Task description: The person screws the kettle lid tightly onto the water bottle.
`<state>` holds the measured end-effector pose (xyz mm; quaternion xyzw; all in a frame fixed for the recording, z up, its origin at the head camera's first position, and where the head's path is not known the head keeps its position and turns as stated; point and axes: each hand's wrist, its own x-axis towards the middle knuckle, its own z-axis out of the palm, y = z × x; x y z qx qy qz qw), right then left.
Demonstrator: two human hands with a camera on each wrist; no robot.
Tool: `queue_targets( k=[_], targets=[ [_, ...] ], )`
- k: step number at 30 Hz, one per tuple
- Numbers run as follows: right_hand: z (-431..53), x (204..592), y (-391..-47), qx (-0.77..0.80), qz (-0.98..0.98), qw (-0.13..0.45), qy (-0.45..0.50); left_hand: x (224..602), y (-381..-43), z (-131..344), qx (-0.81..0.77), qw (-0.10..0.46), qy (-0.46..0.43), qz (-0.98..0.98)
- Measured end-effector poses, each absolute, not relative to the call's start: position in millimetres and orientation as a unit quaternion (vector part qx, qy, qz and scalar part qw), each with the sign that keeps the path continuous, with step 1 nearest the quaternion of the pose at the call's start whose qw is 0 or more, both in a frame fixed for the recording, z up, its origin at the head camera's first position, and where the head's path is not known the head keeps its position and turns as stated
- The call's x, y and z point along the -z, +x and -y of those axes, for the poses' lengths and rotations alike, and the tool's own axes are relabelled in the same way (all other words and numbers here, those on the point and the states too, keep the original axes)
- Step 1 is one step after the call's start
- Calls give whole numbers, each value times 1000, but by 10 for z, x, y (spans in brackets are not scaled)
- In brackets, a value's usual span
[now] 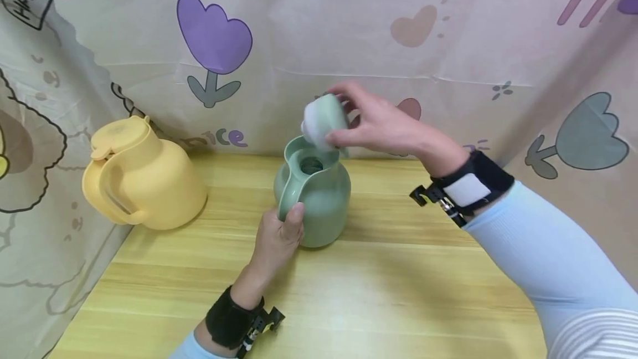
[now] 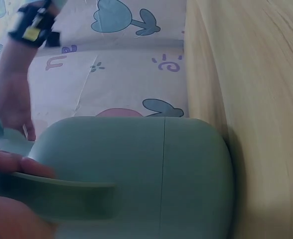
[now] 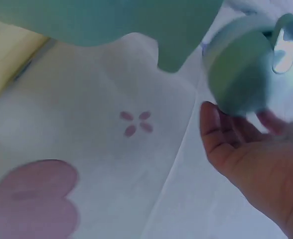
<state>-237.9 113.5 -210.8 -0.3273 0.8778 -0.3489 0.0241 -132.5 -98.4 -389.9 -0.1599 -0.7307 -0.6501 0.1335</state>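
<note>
With the green jug (image 1: 326, 204) as the centre of the dial in the head view, a black strap (image 1: 231, 320) circles the left wrist at 7 o'clock. A light blue sleeve (image 1: 538, 242) covers the right arm between 3 and 4 o'clock, with striped cloth (image 1: 598, 337) at its lower end at 4. Another black strap (image 1: 471, 184), with a white patch, circles the right wrist at 3 o'clock.

The left hand (image 1: 278, 237) sits between 7 and 8 o'clock, its fingers curled round the jug's handle (image 1: 293, 187), thumb uppermost. The jug stands upright on the pale wood surface (image 1: 408, 287), its dark round mouth uncovered.

At 1 o'clock the right hand (image 1: 376, 123) grips the green lid (image 1: 331, 114) between fingers and thumb. The lid is at 12 o'clock, over the far side of the jug's rim, tipped so that its whitish underside faces roughly 9. It is slightly blurred; the right wrist view shows backdrop between it and the spout.

At 9 o'clock a yellow jug (image 1: 164, 187) stands well apart, lid on, its handle facing 8. Behind everything hangs a printed backdrop (image 1: 319, 26), with a purple tulip (image 1: 214, 43) at 11 o'clock.
</note>
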Motion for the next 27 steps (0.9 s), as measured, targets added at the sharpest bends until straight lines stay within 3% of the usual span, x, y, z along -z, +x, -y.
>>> queue_targets(
  k=[9,27],
  targets=[
    [-697,2073,-2432,107,-907,56,-403,3921,-1348,986,639,150,-156,738],
    [-524,2021,-2440,22,-918,91,-386,3932,-1362,971,634,160,-150,741]
  ],
)
